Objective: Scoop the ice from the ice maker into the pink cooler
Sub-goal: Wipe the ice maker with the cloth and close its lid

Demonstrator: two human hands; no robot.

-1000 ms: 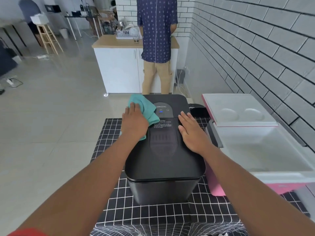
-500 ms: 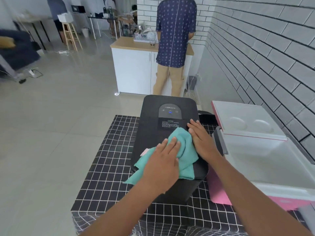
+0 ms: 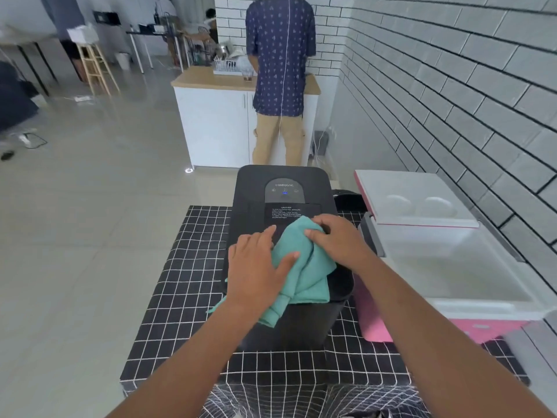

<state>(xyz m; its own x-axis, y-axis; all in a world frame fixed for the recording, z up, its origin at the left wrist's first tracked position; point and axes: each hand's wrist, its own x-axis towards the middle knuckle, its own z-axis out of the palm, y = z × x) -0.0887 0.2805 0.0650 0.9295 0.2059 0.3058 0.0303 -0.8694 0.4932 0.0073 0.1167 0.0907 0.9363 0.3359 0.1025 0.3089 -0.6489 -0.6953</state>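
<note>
The black ice maker stands on the table with its lid down and a blue light on its panel. A teal cloth lies crumpled on the lid and hangs over the near edge. My left hand presses flat on the cloth's left side, fingers straight. The fingers of my right hand curl over the cloth's upper part. To the right stands the pink cooler, white inside, with its lid swung open toward the back. No ice or scoop shows.
A black grid-pattern cloth covers the table. A dark object sits between ice maker and cooler. The brick wall runs close on the right. A person stands at a white counter beyond the table.
My left hand dragged the teal cloth from the lid's far left toward the near edge. My right hand left the lid's right side and now lies on the cloth.
</note>
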